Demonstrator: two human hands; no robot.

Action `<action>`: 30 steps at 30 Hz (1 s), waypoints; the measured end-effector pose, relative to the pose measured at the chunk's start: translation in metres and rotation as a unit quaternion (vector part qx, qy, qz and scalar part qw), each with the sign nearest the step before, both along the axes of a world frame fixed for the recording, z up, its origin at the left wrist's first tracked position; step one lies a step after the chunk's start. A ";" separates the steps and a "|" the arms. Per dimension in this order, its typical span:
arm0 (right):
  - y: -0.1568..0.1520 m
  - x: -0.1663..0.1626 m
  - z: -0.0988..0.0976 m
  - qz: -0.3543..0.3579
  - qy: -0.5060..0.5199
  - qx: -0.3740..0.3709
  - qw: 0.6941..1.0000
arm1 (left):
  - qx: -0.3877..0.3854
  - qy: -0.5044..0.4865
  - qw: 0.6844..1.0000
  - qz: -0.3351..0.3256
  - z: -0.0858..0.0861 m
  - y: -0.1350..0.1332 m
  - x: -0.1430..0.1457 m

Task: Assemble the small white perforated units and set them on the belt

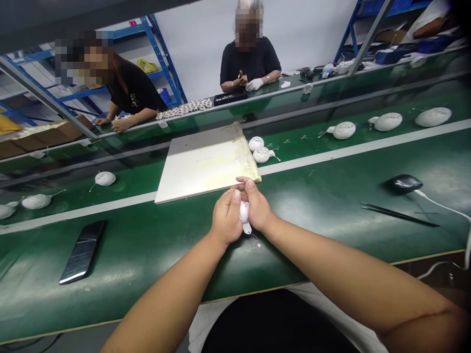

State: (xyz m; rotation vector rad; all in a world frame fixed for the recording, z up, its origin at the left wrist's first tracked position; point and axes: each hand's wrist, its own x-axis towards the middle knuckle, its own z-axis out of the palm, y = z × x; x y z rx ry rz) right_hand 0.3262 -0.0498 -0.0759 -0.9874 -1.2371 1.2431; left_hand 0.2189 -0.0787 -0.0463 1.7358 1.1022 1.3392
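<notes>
Between my two hands, above the green bench, is a white rounded plastic housing (244, 212) with a small tab and a thin wire hanging toward me. My left hand (227, 215) is wrapped around its left side, thumb on top. My right hand (257, 203) closes on it from the right, fingers curled over the far end. The palms hide most of the housing. Just beyond my hands lies a white board (198, 162) with yellowish stains along its right edge. Two similar white housings (262, 155) rest against that edge.
More white housings (344, 130) sit along the green belt to both sides. A black phone (83, 252) lies at left; black tweezers (399, 214) and a black mouse-shaped device (405, 183) with a white cable are at right. Two co-workers (250, 61) sit across the bench.
</notes>
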 end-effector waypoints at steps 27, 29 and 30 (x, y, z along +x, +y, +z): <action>0.007 0.030 0.019 0.126 -0.015 0.076 0.989 | 0.027 0.095 0.980 -0.173 -0.005 0.006 -0.025; 0.005 0.030 0.020 0.150 0.019 0.058 0.987 | 0.043 0.143 0.975 -0.161 -0.005 0.006 -0.023; 0.004 0.030 0.021 0.151 0.025 0.051 0.987 | 0.049 0.167 0.972 -0.157 -0.004 0.005 -0.023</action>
